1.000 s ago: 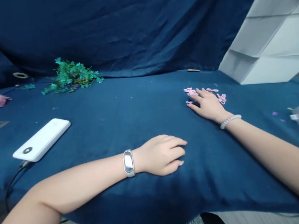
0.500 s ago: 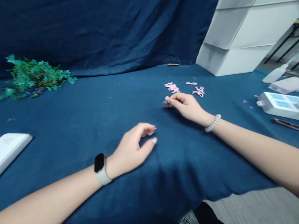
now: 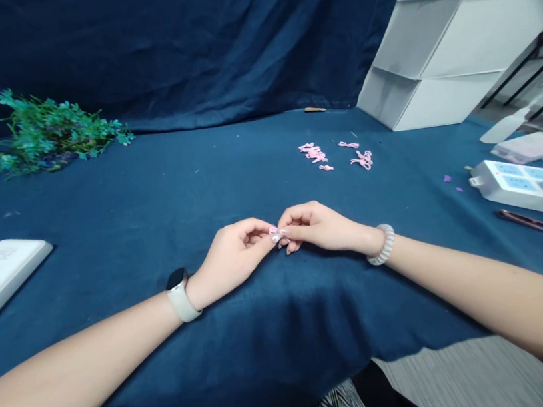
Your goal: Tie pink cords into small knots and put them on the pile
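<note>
My left hand (image 3: 238, 254) and my right hand (image 3: 320, 227) meet at the fingertips above the near part of the table. Between them is a small pink knotted cord (image 3: 273, 230), mostly covered by the fingers. Both hands pinch it with thumb and forefinger. Farther back lie more pink cord pieces: a small heap (image 3: 313, 152), a short knotted piece (image 3: 326, 168), a narrow loop (image 3: 348, 145) and a looped bow-like bundle (image 3: 362, 160). All of these rest on the blue cloth (image 3: 188, 188).
Green artificial foliage (image 3: 54, 136) lies at the back left, a white slab-like device (image 3: 2, 278) at the left. On the right are a white power strip (image 3: 516, 186), dark tweezers (image 3: 542, 227), a clear flat box (image 3: 531, 147) and purple scraps (image 3: 446, 178). White boxes (image 3: 434, 66) stand behind.
My right hand came back toward me and leftward from the pink pieces, carrying one. My left hand closed its fingers on the same piece, and the hands now touch.
</note>
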Action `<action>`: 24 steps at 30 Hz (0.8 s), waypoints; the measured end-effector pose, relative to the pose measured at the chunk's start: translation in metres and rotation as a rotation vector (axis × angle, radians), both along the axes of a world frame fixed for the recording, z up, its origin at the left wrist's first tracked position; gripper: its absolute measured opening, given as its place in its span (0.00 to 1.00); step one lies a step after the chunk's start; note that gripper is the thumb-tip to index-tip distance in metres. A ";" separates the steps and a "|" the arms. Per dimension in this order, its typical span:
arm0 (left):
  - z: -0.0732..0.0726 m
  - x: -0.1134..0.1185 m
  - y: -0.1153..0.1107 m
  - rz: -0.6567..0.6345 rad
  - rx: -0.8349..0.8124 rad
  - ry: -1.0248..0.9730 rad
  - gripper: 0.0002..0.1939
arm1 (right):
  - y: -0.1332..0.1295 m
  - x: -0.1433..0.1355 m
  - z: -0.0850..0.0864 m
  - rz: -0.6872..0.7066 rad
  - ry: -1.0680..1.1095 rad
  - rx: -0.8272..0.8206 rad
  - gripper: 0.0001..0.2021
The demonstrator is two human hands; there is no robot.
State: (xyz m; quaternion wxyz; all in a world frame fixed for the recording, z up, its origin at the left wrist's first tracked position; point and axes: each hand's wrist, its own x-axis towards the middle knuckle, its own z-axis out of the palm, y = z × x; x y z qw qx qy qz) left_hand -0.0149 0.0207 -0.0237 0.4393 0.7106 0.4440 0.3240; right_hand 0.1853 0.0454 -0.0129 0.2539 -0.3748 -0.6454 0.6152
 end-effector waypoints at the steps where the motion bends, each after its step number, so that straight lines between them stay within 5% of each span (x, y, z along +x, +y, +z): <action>1: -0.001 0.000 0.000 0.005 -0.001 0.002 0.14 | -0.001 0.000 0.000 0.007 -0.003 0.007 0.14; 24: 0.007 0.002 0.002 0.010 -0.061 0.045 0.14 | 0.002 0.002 -0.010 0.017 0.155 -0.054 0.17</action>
